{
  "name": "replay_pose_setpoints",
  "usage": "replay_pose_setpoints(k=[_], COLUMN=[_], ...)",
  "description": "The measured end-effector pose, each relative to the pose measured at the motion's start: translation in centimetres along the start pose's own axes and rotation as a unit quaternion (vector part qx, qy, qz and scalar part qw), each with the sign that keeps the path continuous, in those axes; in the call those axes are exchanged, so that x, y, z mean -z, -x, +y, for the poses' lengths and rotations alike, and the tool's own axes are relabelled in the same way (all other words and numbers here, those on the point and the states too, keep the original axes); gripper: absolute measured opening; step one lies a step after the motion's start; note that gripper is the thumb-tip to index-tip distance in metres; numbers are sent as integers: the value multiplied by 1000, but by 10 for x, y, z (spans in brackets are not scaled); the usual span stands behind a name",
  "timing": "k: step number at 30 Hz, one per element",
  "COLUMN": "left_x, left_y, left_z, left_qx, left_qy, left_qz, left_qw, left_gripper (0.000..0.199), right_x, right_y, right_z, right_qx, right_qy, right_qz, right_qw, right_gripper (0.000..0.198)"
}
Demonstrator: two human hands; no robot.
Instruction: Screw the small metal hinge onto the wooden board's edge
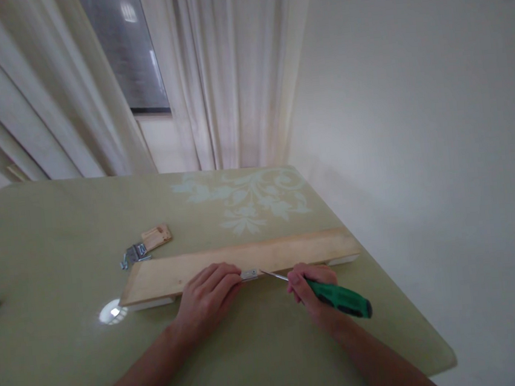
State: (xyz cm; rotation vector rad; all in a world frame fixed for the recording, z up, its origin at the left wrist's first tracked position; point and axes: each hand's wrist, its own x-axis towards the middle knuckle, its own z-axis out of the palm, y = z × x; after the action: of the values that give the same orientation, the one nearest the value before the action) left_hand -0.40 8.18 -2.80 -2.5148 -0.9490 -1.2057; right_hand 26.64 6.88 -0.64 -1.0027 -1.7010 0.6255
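The right hand is closed around a screwdriver with a green-and-black handle and thin metal shaft, its tip just beside the small silvery metal plate at the near edge of a long, flat, pale wooden board. The left hand bends over that edge, fingertips at the plate; whether they pinch or merely press it, I cannot tell.

The shaft meets the board at a low slant, so a sideways push could make the tip slip toward the left fingers or scratch the wood. If the left hand eased off, the plate could shift; the board, propped on 2 pale blocks, might slide.

The smooth olive-green tabletop has a pale floral pattern and, beyond the board's left end, loose silvery screws. Cream curtains flank a dark window; a plain white wall stands right.
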Motion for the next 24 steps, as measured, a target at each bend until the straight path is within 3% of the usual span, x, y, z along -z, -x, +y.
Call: replay_pose_setpoints(k=[2,5,10,15,20,24], left_x=[0,-1,0,-1,0,1], left_y=[0,0,-1,0,-1,-2], left_z=[0,0,0,-1,-1,0], left_qx=[2,-2,-1,5,7,7], left_qy=[-4,-7,7,13,18,17], left_qz=[1,-2,1,1,4,2], left_qw=[1000,1000,1000,1000,1000,1000], left_gripper=[9,11,12,10,11,12], right_x=[0,-6,-16,-15,-19,-24], right_y=[-1,-2,2,5,7,7], right_z=[0,1,1,-2,1,7], right_qx=[-22,-65,16,27,124,256], right_qy=[-2,-22,-7,0,14,70], right_qz=[-9,-75,-64,-56,-54,-72], right_qw=[1000,995,998,998,991,961], right_gripper=[66,63,61,57,55,50])
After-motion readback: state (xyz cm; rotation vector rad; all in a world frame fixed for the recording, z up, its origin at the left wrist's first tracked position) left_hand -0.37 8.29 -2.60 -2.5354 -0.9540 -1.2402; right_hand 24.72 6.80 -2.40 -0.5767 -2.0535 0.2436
